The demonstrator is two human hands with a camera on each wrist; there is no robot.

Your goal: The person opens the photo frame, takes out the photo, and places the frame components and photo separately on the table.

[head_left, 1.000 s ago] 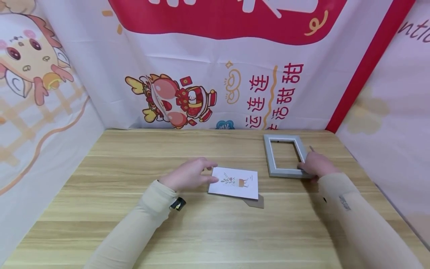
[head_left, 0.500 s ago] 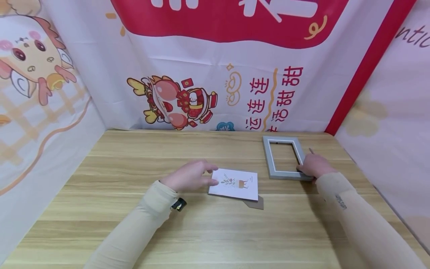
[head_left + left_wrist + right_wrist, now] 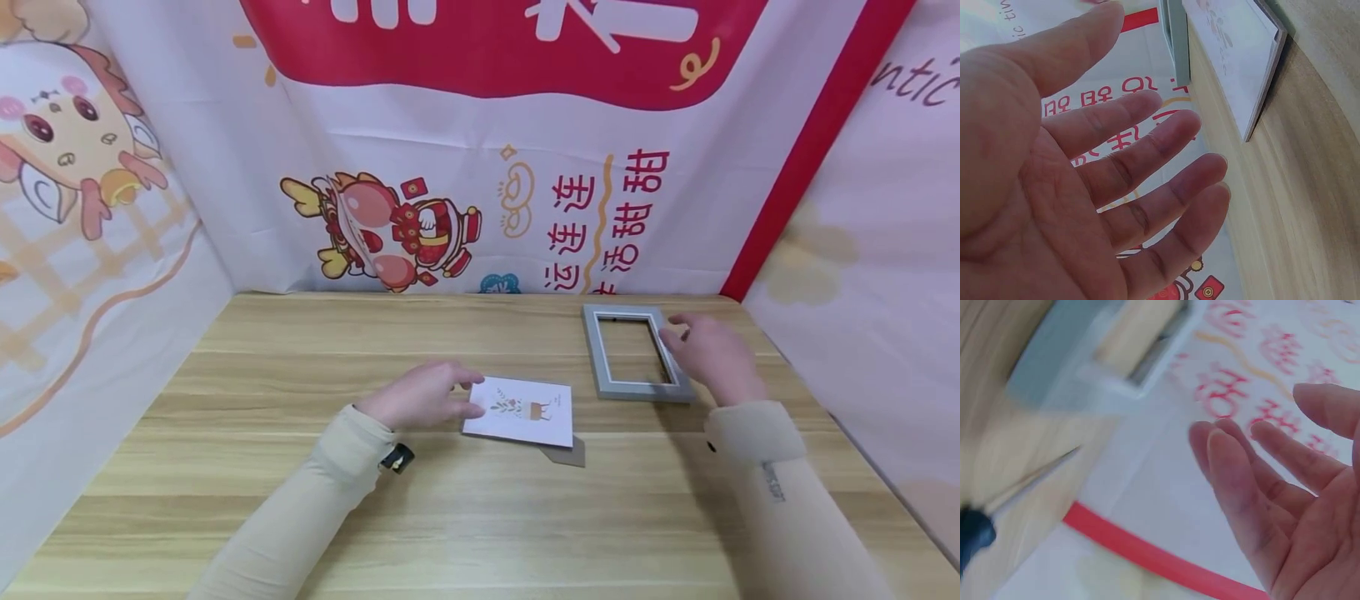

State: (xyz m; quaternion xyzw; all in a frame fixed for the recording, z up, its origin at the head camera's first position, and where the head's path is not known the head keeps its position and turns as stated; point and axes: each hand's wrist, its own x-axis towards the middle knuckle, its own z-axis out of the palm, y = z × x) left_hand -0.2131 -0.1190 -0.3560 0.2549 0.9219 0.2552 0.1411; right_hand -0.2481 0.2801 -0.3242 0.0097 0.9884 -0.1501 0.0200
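My left hand hovers at the left edge of a white card printed with a plant drawing. In the left wrist view its fingers are loosely bent and hold nothing. From under the card's near right corner sticks a brown-grey flap. My right hand is raised beside the right side of a grey picture frame, fingers loosely spread around nothing. The frame lies flat, and wood shows through its middle. A thin-shafted screwdriver with a dark handle lies on the table in the right wrist view; the right hand hides it from the head view.
The wooden table ends at a printed cloth backdrop. Cloth walls also stand on the left and right. Both forearms reach in from the near side.
My right hand has lifted off the frame's lower right corner and the thin tool beside it, and its fingers have opened. The left hand, card and frame have stayed in place.
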